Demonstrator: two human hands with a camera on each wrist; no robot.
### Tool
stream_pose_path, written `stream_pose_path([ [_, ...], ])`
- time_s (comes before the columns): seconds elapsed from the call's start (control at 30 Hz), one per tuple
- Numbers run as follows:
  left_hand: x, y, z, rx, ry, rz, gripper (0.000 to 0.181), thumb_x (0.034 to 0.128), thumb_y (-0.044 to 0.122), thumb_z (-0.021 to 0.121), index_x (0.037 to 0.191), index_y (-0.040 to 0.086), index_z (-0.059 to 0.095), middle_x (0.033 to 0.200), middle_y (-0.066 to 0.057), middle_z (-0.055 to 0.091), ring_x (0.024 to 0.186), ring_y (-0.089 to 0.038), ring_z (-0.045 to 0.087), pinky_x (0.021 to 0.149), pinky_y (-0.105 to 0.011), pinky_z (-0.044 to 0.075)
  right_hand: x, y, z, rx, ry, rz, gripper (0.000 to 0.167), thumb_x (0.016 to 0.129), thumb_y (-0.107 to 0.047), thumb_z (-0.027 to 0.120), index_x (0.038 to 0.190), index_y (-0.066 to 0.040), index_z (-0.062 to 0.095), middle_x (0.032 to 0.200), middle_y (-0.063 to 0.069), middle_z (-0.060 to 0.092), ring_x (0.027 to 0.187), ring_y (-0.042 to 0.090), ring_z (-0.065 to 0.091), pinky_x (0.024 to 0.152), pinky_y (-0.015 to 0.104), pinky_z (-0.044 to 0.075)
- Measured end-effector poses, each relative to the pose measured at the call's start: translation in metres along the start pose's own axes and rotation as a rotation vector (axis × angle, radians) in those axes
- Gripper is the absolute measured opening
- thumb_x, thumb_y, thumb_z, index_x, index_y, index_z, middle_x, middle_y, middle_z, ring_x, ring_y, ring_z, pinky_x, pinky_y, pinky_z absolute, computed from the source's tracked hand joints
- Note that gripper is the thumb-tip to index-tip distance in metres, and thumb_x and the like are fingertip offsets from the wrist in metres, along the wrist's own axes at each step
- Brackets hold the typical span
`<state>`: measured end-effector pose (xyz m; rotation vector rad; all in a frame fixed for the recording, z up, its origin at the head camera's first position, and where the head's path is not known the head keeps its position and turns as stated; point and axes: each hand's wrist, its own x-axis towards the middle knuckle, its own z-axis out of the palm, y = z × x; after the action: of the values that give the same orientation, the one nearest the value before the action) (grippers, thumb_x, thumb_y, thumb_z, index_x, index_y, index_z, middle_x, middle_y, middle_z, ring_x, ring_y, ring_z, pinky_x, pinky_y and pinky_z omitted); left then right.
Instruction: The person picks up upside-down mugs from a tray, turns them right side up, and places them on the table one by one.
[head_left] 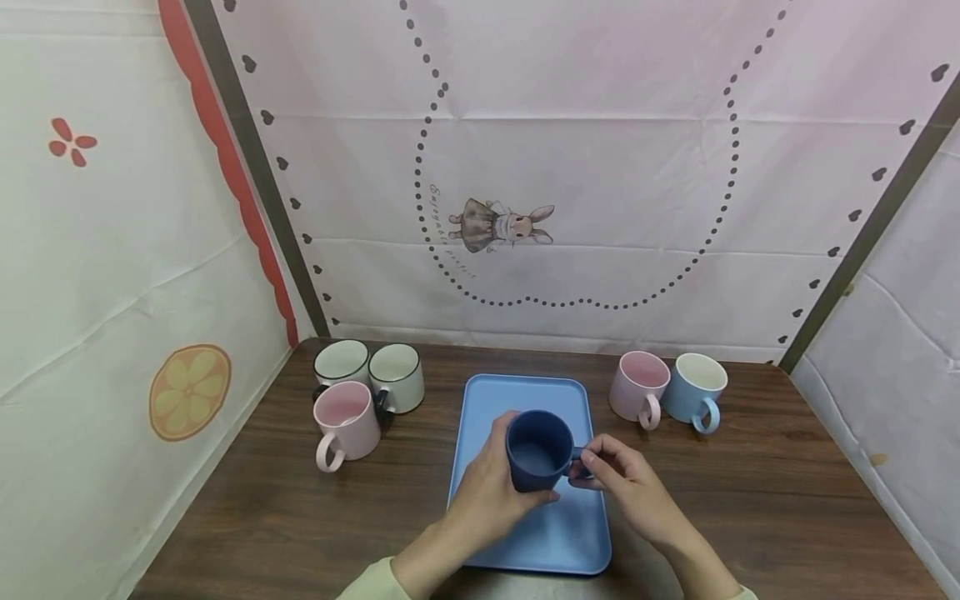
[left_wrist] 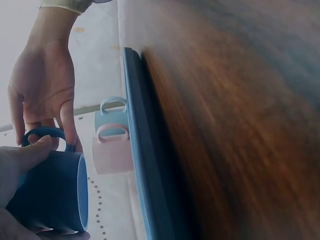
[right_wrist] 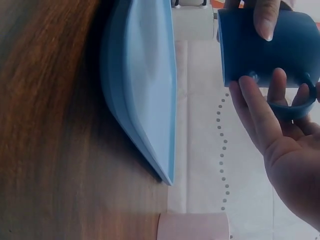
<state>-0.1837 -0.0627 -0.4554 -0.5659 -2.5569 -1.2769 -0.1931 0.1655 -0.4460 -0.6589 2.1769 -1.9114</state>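
Note:
A dark blue mug (head_left: 537, 457) is held upright above the light blue tray (head_left: 558, 529), its mouth facing the head camera. My left hand (head_left: 487, 493) grips the mug's body from the left, with the thumb across the near side. At the mug's right, my right hand (head_left: 628, 487) holds the handle (right_wrist: 287, 110) between thumb and fingers. In the right wrist view, some right fingers pass through the handle loop and others touch the mug's wall. The left wrist view shows the mug's side (left_wrist: 47, 192) clearly, while part of my left hand falls outside the picture.
Left of the tray stand a pink mug (head_left: 351, 423) and two white mugs, one (head_left: 341, 360) behind it and one (head_left: 405, 387) beside it. Another pink mug (head_left: 636, 392) and a light blue mug (head_left: 693, 392) stand to the right. Printed cloth (head_left: 615, 192) hangs behind the wooden table (head_left: 750, 500).

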Motion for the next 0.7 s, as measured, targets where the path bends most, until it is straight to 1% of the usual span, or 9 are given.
stream_pose_path([
  [0.17,-0.002,-0.001,0.001,0.050,-0.007,0.002,0.108,0.0696,0.031,0.098,0.152,0.016,0.030,0.142,-0.008,0.059,0.128,-0.024,0.063,0.104,-0.051,0.054,-0.001,-0.002,0.001,-0.011,-0.018,0.013,0.031,0.111,-0.019,0.047,0.107,0.011,0.055,0.104,0.019,0.063,0.101,0.017,0.070,0.092,0.030,0.061],
  [0.33,-0.003,-0.002,0.000,0.072,-0.034,-0.005,0.107,0.0702,0.034,0.097,0.152,0.015,0.031,0.142,-0.008,0.060,0.127,-0.023,0.063,0.104,-0.050,0.054,-0.003,-0.006,0.002,-0.004,-0.017,0.067,0.035,0.111,-0.022,0.047,0.107,0.012,0.055,0.100,0.014,0.062,0.100,0.017,0.068,0.092,0.030,0.061],
  [0.43,-0.003,-0.002,-0.001,0.070,-0.060,-0.014,0.106,0.0701,0.036,0.097,0.151,0.015,0.031,0.141,-0.007,0.060,0.126,-0.022,0.063,0.104,-0.049,0.054,-0.006,-0.007,0.003,0.003,-0.010,0.102,0.036,0.111,-0.023,0.048,0.108,0.012,0.054,0.100,0.013,0.062,0.100,0.018,0.068,0.093,0.031,0.061],
  [0.53,-0.002,-0.004,-0.003,0.076,-0.086,-0.007,0.105,0.0702,0.039,0.097,0.151,0.015,0.034,0.141,-0.005,0.059,0.126,-0.020,0.062,0.104,-0.049,0.054,-0.009,-0.006,0.004,0.008,0.004,0.129,0.037,0.111,-0.024,0.049,0.109,0.013,0.054,0.101,0.013,0.063,0.100,0.017,0.068,0.093,0.031,0.061],
  [0.6,-0.002,-0.006,-0.007,0.082,-0.110,-0.008,0.105,0.0698,0.041,0.096,0.152,0.014,0.036,0.144,-0.005,0.057,0.129,-0.021,0.059,0.107,-0.050,0.052,-0.010,-0.005,0.004,0.004,0.017,0.143,0.037,0.110,-0.024,0.050,0.110,0.013,0.054,0.103,0.014,0.063,0.100,0.015,0.069,0.093,0.031,0.061],
  [0.7,-0.001,-0.012,-0.014,0.105,-0.158,-0.032,0.107,0.0697,0.046,0.095,0.154,0.013,0.038,0.151,-0.007,0.052,0.137,-0.025,0.054,0.112,-0.052,0.049,-0.013,-0.002,0.003,-0.005,0.052,0.161,0.036,0.110,-0.022,0.050,0.110,0.013,0.055,0.105,0.014,0.064,0.099,0.014,0.069,0.093,0.029,0.061],
])
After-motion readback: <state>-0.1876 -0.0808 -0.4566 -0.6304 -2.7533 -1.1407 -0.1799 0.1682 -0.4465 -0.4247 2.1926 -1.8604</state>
